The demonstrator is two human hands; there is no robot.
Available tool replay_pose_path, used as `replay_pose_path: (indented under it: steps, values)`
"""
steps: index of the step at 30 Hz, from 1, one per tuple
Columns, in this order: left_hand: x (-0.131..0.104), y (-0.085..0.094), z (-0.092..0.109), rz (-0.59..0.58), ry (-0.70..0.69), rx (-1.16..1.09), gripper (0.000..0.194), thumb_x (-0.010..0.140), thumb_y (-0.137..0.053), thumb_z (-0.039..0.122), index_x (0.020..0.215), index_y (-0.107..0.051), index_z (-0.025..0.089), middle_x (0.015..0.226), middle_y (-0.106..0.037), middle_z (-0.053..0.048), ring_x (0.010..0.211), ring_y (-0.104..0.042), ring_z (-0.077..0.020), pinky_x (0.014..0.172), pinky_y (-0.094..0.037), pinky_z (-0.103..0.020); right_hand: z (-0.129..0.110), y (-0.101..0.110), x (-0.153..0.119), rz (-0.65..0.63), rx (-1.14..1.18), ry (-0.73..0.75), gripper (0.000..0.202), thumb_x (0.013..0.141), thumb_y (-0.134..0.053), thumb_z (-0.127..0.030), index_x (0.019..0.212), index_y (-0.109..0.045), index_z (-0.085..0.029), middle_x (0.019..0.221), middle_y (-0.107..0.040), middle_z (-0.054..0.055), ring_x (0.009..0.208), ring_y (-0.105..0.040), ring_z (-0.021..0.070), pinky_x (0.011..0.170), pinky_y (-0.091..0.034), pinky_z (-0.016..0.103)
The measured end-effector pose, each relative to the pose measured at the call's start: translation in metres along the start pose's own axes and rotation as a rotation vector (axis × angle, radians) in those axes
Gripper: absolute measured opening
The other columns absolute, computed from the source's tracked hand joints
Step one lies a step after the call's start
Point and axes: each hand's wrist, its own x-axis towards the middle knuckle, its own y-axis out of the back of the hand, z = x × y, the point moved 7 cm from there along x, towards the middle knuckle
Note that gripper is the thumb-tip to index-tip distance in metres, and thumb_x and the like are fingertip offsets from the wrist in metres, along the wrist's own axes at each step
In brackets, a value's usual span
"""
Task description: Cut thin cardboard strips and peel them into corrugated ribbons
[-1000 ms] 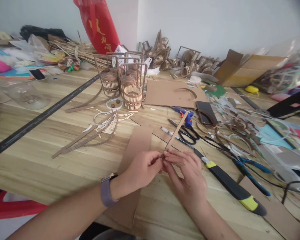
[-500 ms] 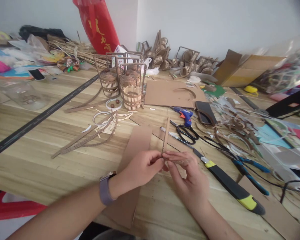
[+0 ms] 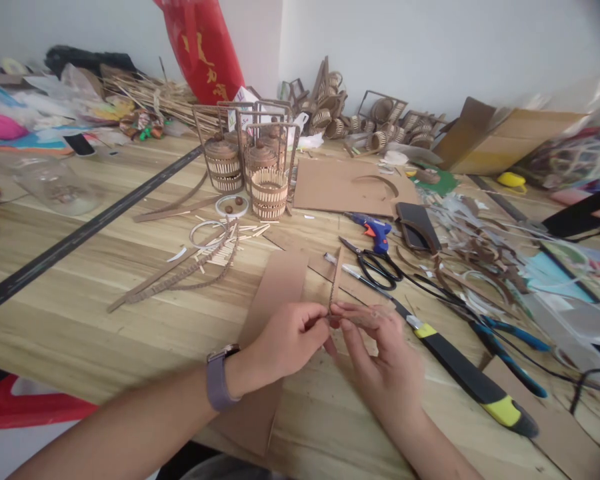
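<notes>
Between my fingertips is a narrow strip of corrugated cardboard [image 3: 337, 277], one end pointing away from me over the table. My left hand [image 3: 293, 340], with a watch on its wrist, pinches the strip near its close end. Right beside it, my right hand [image 3: 383, 350] has thumb and fingers closed on the same strip; the part inside the fingers is hidden. Under my left forearm and hand lies a flat cardboard piece [image 3: 275, 287]. Just beyond my right hand are black-handled scissors [image 3: 377, 267] and a knife with a black and yellow handle [image 3: 475, 377].
A blue glue gun [image 3: 373, 230] and a phone [image 3: 417, 227] lie farther back. Small stick-sided buckets [image 3: 270, 193] stand at the middle, near loose sticks [image 3: 223, 250]. Blue-handled pliers [image 3: 510, 353] and cardboard scraps [image 3: 460, 267] lie right. A long black bar [image 3: 95, 220] crosses the left.
The whole view has shifted slightly, so things sit a little farther right. Both hands still pinch the cardboard strip; its close part now lies more sideways between the fingers.
</notes>
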Motion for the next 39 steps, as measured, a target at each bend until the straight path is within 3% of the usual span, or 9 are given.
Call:
replay_pose_path:
  steps: [5,9,12,19,24,30,34,39]
  values:
    - [-0.001,0.001,0.005,-0.023,-0.038,0.075,0.025,0.086,-0.047,0.016,0.068,-0.064,0.015,0.058,-0.059,0.002,0.047,-0.039,-0.0078,0.045,-0.026,-0.020,0.017,0.001,-0.002,0.025,0.276,-0.251,0.007,0.095,-0.057,-0.025,0.088,-0.060,-0.026,0.090,-0.076,0.001,0.085,-0.073,0.0175,0.071,-0.056,0.031]
    - [0.001,-0.001,0.003,-0.061,-0.002,-0.055,0.021,0.089,-0.050,0.024,0.085,-0.067,0.013,0.073,-0.067,-0.002,0.059,-0.053,-0.0106,0.053,-0.038,-0.019,0.005,0.004,0.002,0.037,0.135,-0.081,0.007,0.093,-0.058,-0.022,0.089,-0.060,-0.026,0.089,-0.076,0.001,0.088,-0.073,0.0190,0.077,-0.054,0.035]
    - [0.001,-0.001,0.002,-0.061,0.015,-0.116,0.025,0.092,-0.050,0.030,0.083,-0.065,0.013,0.073,-0.066,-0.003,0.066,-0.058,-0.0125,0.060,-0.042,-0.020,-0.006,0.003,0.003,0.023,0.005,0.058,0.008,0.094,-0.056,-0.020,0.090,-0.060,-0.027,0.089,-0.076,0.000,0.088,-0.073,0.0190,0.081,-0.051,0.038]
    - [0.001,0.000,0.001,-0.017,0.018,-0.065,0.024,0.090,-0.047,0.021,0.077,-0.066,0.013,0.066,-0.062,-0.001,0.061,-0.053,-0.0114,0.058,-0.040,-0.021,-0.010,0.001,0.000,0.019,-0.067,0.109,0.009,0.093,-0.055,-0.019,0.096,-0.060,-0.026,0.091,-0.078,0.000,0.093,-0.074,0.0208,0.090,-0.052,0.043]
    - [0.000,0.000,-0.001,-0.021,0.013,0.012,0.025,0.088,-0.047,0.018,0.080,-0.071,0.013,0.070,-0.069,-0.003,0.058,-0.054,-0.0118,0.053,-0.036,-0.021,-0.002,0.005,0.001,0.063,0.038,-0.028,0.007,0.094,-0.055,-0.023,0.090,-0.059,-0.027,0.085,-0.078,0.000,0.087,-0.074,0.0204,0.093,-0.052,0.045]
    - [-0.002,0.001,0.003,-0.052,-0.021,0.061,0.027,0.091,-0.048,0.023,0.085,-0.073,0.013,0.077,-0.072,-0.005,0.059,-0.055,-0.0119,0.052,-0.036,-0.021,0.012,0.004,-0.002,0.058,0.251,-0.209,0.008,0.096,-0.055,-0.026,0.088,-0.059,-0.026,0.087,-0.078,0.001,0.088,-0.074,0.0193,0.081,-0.056,0.035]
    - [0.001,-0.002,0.004,-0.099,-0.039,-0.066,0.027,0.096,-0.049,0.033,0.096,-0.066,0.013,0.082,-0.069,-0.005,0.067,-0.058,-0.0126,0.061,-0.044,-0.021,0.006,0.004,-0.001,0.049,0.165,-0.089,0.005,0.093,-0.058,-0.023,0.090,-0.060,-0.026,0.090,-0.078,0.001,0.089,-0.074,0.0204,0.091,-0.052,0.042]
    - [0.003,-0.003,0.000,-0.097,-0.039,-0.096,0.031,0.098,-0.045,0.038,0.085,-0.060,0.014,0.076,-0.063,-0.004,0.071,-0.061,-0.0142,0.068,-0.048,-0.024,-0.006,0.003,0.005,0.025,-0.001,0.124,0.010,0.091,-0.061,-0.022,0.100,-0.061,-0.026,0.094,-0.077,0.003,0.095,-0.073,0.0228,0.091,-0.053,0.044]
